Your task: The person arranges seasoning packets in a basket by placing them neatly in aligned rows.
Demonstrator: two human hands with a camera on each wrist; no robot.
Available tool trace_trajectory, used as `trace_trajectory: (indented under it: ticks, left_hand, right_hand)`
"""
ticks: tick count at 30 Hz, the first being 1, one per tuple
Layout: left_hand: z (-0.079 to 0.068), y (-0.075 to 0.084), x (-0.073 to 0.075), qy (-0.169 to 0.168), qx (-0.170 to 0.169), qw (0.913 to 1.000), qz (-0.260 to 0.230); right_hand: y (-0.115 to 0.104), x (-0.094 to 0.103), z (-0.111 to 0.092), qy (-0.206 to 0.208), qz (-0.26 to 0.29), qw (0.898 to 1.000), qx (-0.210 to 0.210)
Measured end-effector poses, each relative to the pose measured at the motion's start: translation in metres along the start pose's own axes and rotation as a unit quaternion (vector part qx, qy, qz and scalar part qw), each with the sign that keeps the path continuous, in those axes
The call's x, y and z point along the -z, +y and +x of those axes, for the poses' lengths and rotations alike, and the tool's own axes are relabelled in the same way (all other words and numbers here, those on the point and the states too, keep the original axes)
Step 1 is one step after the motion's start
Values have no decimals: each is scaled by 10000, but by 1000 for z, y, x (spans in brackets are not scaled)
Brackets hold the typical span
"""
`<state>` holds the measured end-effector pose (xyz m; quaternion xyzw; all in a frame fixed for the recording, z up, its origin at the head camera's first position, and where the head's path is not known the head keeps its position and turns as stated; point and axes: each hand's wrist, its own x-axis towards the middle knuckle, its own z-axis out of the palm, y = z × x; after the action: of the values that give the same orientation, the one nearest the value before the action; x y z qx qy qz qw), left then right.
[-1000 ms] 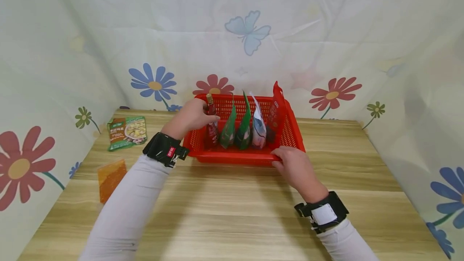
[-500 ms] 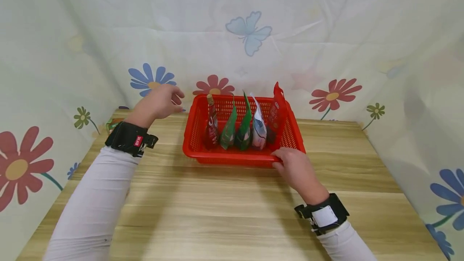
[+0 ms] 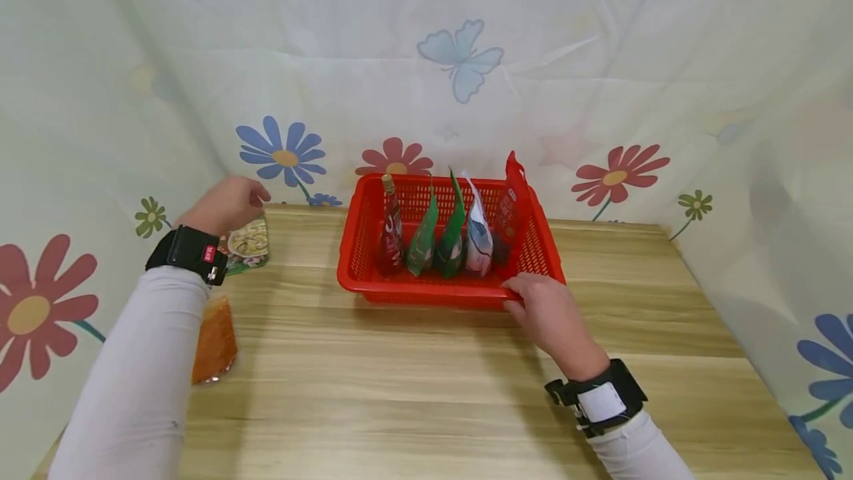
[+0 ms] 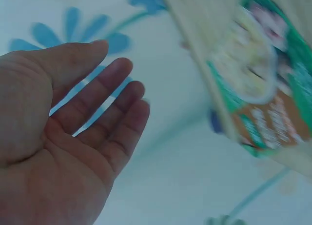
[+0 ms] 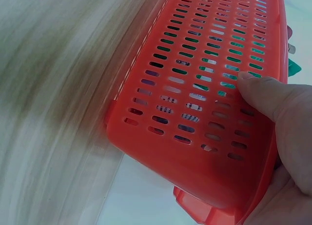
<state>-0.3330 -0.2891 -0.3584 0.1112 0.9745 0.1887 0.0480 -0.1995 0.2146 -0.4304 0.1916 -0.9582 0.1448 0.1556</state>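
My left hand [image 3: 229, 204] hovers over a green and brown food packet [image 3: 248, 244], hiding part of it in the head view. In the left wrist view its relaxed fingers hold nothing, and the packet [image 4: 263, 73] lies apart from them, blurred. At the front right corner of a red plastic basket [image 3: 426, 290], my right hand [image 3: 548, 311] grips the rim. The right wrist view shows the thumb [image 5: 258, 91] against the slotted outer wall. Inside the basket stand a dark red bottle [image 3: 392, 232], green pouches [image 3: 423, 243], a white and pink pouch [image 3: 478, 239] and a tall red bag [image 3: 512, 210].
An orange packet [image 3: 216, 343] lies on the wooden table [image 3: 426, 391] beside my left forearm, which covers part of it. A flower-printed cloth [image 3: 373, 80] hangs behind the table and along both sides.
My left hand has left the bottle in the basket and moved left, over the green and brown packet. My right hand keeps its grip on the basket rim.
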Motion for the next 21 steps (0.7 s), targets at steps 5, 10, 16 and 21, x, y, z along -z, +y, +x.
trace_trajectory:
  ticks: [5, 10, 16, 21]
  left_hand:
    - [-1, -24, -6, -36, 283, 9995, 108]
    - [-7, -43, -17, 234, 573, 9978, 216]
    - [-16, -55, -29, 820, 1509, 9850, 191]
    - [-21, -56, -32, 605, 2477, 9669, -113]
  right_hand:
    - [1, -1, 0, -23, 15, 10000, -21]
    - [1, -3, -1, -36, 32, 10000, -40]
    - [0, -3, -1, 6, -10, 10000, -56]
    - [0, -1, -1, 63, -65, 9999, -48]
